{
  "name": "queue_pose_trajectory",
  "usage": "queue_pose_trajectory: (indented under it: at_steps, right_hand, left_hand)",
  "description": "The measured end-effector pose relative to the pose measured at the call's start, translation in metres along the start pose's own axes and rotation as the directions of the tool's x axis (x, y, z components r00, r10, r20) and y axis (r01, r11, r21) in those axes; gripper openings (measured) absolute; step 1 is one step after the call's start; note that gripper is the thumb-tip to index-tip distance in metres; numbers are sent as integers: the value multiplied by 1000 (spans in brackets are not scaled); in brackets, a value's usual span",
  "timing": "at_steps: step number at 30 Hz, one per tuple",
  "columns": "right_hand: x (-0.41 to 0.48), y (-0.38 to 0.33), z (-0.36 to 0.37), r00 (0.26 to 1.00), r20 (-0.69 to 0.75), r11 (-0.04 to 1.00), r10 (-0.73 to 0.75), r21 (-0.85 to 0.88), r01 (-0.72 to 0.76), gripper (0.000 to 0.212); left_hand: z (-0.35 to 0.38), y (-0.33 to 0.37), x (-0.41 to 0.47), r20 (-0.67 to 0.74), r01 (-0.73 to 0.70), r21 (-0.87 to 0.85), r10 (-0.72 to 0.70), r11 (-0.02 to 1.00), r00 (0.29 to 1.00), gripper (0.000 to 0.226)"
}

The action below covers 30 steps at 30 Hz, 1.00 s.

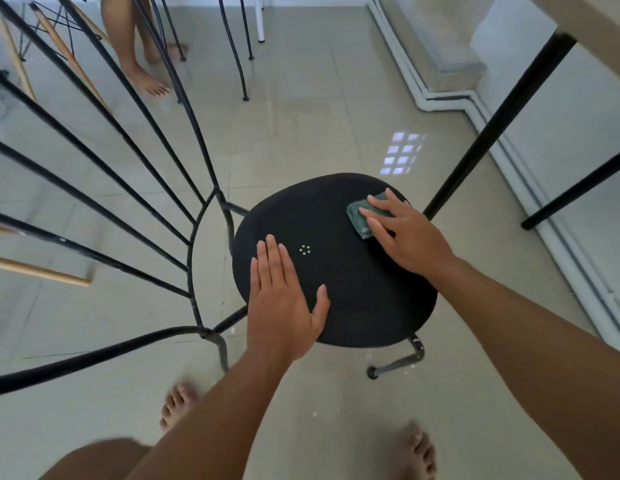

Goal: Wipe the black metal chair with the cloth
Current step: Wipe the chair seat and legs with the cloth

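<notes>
Since your right hand (405, 237) presses the cloth (361, 216) flat-fingered at the far-right edge of the chair seat (353, 292), the unwiped rest lies leftward, toward your flat, empty left hand (284, 306).

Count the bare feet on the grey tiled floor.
4. Two are near the bottom edge: the wearer's left foot and right foot. Two are at the top left, another person's: a near foot and a far foot, partly hidden among thin black metal legs.

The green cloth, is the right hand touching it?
Touching. The head view shows the right hand lying flat with straight fingers on top of the cloth, pressing it onto the chair seat; no gap shows.
</notes>
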State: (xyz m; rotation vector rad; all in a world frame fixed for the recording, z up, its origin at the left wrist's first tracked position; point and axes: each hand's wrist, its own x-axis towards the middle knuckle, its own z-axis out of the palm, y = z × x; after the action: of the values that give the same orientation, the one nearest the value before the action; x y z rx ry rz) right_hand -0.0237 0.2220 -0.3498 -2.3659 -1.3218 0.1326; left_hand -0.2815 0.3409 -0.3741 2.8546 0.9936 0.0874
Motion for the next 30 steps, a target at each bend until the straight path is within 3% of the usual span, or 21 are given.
queue_pose_trajectory:
  at_steps: [4, 10, 14, 19, 30]
  right_hand:
    - [37, -48, 22, 972, 103, 972, 213, -127, -200, 54]
    - [10, -105, 37, 968, 245, 994, 51, -104, -26, 56]
    - [-65, -103, 29, 979, 197, 997, 44, -66, -31, 54]
    - [-127, -64, 5, 976, 138, 979, 167, -143, -147, 52]
    - [-83, -55, 6, 918, 138, 923, 373, -157, -351, 56]
  left_hand:
    - [1, -2, 0, 0, 0, 4, 0, 1000, 1000, 98]
    - [3, -4, -1, -14, -18, 9, 18, 1000, 1000, 91]
    - [0, -3, -2, -19, -7, -5, 7, 1000, 1000, 89]
    - [-5, -1, -5, -21, 11, -10, -11, 1000, 1000, 89]
    - [0, 0, -2, -23, 7, 20, -6, 1000, 1000, 89]
